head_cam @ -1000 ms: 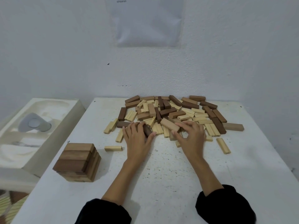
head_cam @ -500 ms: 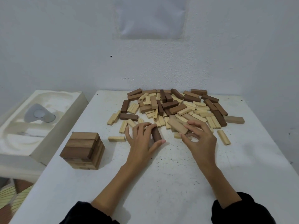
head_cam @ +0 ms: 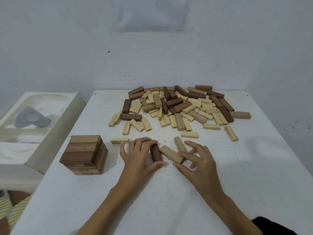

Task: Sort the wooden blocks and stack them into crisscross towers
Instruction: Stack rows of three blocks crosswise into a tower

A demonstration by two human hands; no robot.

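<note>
A heap of loose wooden blocks [head_cam: 179,106], dark brown, mid brown and pale, covers the far half of the white table [head_cam: 169,200]. A short crisscross tower [head_cam: 84,154] of brown blocks stands at the left. My left hand [head_cam: 137,156] curls around a dark brown block [head_cam: 156,154] lying on the table. My right hand [head_cam: 197,160] rests its fingers on a tan block [head_cam: 170,153], and a second tan block [head_cam: 179,143] lies under its fingertips. Both hands are well in front of the heap.
A pale small block [head_cam: 119,140] lies alone between the tower and my left hand. A white moulded box [head_cam: 33,126] with a grey object stands left of the table. The wall rises right behind the heap.
Both hands have drawn back from the heap toward me, dragging the dark block and the tan blocks along the table. The camera view has shifted a little.
</note>
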